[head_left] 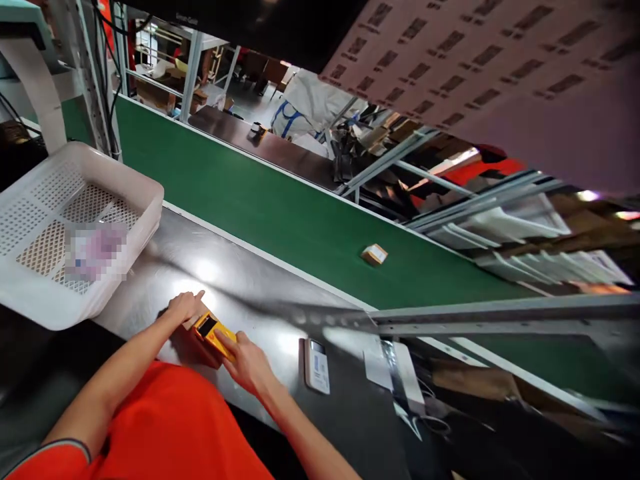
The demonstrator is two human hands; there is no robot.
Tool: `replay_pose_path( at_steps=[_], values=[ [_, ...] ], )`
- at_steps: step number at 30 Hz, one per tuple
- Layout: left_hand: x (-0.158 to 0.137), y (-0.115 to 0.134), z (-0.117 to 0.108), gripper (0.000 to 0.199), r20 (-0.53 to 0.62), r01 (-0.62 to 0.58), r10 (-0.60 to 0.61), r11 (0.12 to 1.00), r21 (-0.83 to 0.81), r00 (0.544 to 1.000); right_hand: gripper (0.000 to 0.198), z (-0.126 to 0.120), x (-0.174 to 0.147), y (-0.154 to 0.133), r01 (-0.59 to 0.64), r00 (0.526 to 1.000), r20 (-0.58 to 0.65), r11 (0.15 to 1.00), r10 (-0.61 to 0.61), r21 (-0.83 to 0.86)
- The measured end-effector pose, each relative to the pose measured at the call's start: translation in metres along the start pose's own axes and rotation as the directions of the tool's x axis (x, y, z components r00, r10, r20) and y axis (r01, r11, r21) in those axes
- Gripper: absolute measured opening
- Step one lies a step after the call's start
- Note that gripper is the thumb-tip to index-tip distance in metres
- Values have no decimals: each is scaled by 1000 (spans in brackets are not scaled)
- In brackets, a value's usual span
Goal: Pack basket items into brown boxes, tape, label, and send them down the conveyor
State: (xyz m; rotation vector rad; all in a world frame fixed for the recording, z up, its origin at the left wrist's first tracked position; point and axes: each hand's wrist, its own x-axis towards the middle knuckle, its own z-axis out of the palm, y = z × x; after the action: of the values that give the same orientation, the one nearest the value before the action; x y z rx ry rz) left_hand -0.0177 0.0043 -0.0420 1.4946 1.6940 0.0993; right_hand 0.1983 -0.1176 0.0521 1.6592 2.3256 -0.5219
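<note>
My right hand (249, 363) grips a yellow handheld device (216, 335) with a dark screen, low over the metal table (240, 283). The screen end points up and to the left. Just left of it, my left hand (184, 307) closes over the upper end of a brown cardboard box (201, 348), one finger stretched out past its edge. The device covers part of this box, and most of the left fingers are hidden. To the right, a small white device with a display (317, 367) lies on the tabletop, apart from both hands.
A white perforated basket (150, 193) stands at left with a blurred item inside. Beyond the table runs a green conveyor belt (225, 177) carrying a small box (375, 254). A metal bar (500, 317) crosses at right, near cables and papers. A dark monitor (240, 23) hangs overhead.
</note>
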Motion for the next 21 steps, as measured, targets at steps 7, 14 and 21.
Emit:
replay_pose_path(
  at_steps=[7,14,21],
  values=[
    [-2,7,-2,84,-3,27,-26,990,141,1000,61,31,-136,90,-96,995,17,989,95,110],
    [1,12,-5,91,-5,23,-22,972,235,1000,66,66,-90,69,-161,987,52,976,155,146],
    [3,15,-12,88,-22,34,-30,973,229,999,63,84,-35,56,-208,976,34,871,216,446]
  ],
)
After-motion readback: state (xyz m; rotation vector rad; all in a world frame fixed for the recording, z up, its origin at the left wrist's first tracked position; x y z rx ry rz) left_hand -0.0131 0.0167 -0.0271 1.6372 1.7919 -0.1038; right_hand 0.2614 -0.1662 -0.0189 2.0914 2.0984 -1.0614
